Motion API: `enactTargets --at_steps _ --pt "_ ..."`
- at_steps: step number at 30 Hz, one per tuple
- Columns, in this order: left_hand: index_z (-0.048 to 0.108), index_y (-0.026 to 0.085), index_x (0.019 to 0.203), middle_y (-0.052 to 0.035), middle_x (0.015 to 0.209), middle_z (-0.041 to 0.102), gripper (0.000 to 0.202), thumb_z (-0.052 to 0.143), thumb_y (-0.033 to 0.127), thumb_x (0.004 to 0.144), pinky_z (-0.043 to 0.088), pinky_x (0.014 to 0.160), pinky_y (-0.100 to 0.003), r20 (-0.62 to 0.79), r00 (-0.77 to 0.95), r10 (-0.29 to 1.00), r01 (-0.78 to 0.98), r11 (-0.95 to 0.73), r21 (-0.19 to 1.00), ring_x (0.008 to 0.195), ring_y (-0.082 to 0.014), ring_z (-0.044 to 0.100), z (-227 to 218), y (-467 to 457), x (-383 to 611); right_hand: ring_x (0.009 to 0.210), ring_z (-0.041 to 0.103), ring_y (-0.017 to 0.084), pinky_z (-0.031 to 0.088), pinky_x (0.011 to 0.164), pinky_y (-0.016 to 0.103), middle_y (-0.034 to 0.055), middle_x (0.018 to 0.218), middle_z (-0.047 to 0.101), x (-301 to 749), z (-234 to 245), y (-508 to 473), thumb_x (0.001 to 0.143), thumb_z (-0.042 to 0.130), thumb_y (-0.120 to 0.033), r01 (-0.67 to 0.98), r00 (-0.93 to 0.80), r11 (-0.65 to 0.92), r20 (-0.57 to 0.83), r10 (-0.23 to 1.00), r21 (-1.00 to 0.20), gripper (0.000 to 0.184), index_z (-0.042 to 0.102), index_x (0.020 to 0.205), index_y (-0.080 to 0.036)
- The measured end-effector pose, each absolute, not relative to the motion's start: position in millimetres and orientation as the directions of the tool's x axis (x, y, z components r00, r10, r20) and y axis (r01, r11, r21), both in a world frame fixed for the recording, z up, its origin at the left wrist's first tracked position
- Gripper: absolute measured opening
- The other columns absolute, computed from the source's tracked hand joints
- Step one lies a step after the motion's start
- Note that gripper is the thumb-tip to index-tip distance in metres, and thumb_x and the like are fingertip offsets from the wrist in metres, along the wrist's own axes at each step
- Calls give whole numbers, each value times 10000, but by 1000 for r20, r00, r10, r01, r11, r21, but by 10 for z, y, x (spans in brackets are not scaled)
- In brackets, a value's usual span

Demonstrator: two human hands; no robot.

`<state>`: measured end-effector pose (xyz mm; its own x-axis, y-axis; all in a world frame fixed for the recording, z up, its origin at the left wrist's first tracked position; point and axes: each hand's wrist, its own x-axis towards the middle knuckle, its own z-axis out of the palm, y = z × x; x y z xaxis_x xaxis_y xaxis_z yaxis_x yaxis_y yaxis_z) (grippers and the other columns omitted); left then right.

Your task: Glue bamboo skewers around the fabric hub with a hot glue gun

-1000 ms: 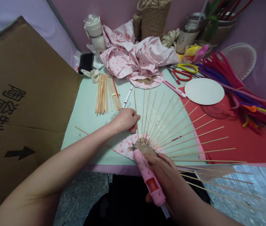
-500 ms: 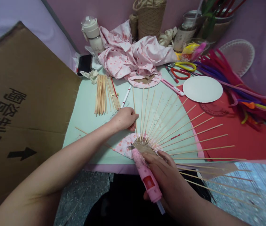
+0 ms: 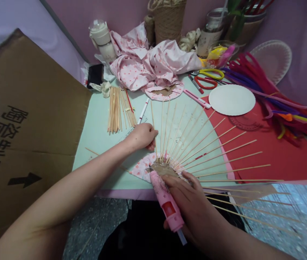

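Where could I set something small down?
Bare patches: the red sheet below the fuzzy strips, right of the fanned sticks; the green tabletop between cardboard and stick bundle. Crowded: the back, with cloth and scissors, and around the glue gun.

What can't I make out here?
Head view:
- Left hand: exact grip on the thin pale wooden stick, hidden by the hand.
- Pink plastic glue gun: underside, hidden by its body and the right hand.
- Large brown twine spool: top, cut off by the upper edge.
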<state>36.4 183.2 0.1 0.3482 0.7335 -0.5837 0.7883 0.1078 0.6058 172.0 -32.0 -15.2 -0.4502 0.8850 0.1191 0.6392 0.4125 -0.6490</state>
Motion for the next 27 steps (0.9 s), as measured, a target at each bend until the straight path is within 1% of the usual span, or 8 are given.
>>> enactTargets --at_steps 5,8,11,13,16,20,23,27 --pt "471 198 635 12 491 629 292 480 206 927 489 435 -210 -550 354 756 773 93 627 420 -136 633 11 1788 352 1419 382 279 129 1160 503 160 1512 472 1717 -148 -295 857 607 -350 646 -465 410 94 880 -644 659 392 1438 -125" --pt "455 205 660 19 495 624 274 479 215 932 478 414 -211 -525 354 774 762 87 641 419 -144 638 9 1760 343 1441 347 271 149 1156 507 159 1533 442 1716 -140 -274 860 604 -345 647 -465 417 103 879 -639 691 355 1462 -116" --pt "456 204 672 27 493 617 262 490 216 931 467 408 -196 -506 357 785 754 77 652 408 -131 628 -8 1746 326 1458 315 256 117 1167 485 155 1559 402 1715 -132 -264 859 603 -348 642 -458 419 117 881 -642 638 407 1423 -123" --pt "460 202 678 32 493 613 253 501 222 927 458 403 -186 -494 362 790 749 68 659 395 -119 616 -23 1743 312 1466 299 253 106 1172 480 150 1569 385 1716 -119 -258 851 609 -332 645 -468 403 80 880 -649 641 411 1425 -128" --pt "466 201 688 36 497 611 238 506 238 920 444 390 -179 -477 373 796 740 54 670 385 -114 605 -41 1740 292 1472 288 264 120 1173 501 156 1571 377 1718 -88 -240 823 610 -289 651 -477 368 20 879 -664 661 415 1433 -126" --pt "467 200 699 36 503 612 225 506 256 913 429 390 -165 -464 385 797 732 42 680 387 -104 601 -40 1731 279 1455 325 290 179 1163 533 154 1563 392 1710 -81 -220 800 606 -288 651 -473 336 -18 881 -681 590 506 1364 -143" --pt "473 197 697 34 503 610 222 510 267 905 429 393 -166 -457 399 795 727 29 686 387 -104 598 -33 1725 274 1432 368 305 220 1147 543 153 1538 434 1699 -134 -220 783 610 -299 642 -472 353 12 882 -680 523 570 1285 -160" --pt "477 197 696 32 515 613 224 511 278 903 434 399 -171 -453 403 795 726 23 687 388 -102 591 -43 1723 269 1429 374 295 196 1159 518 147 1535 443 1687 -218 -237 774 606 -303 637 -447 369 66 892 -677 471 590 1227 -175"
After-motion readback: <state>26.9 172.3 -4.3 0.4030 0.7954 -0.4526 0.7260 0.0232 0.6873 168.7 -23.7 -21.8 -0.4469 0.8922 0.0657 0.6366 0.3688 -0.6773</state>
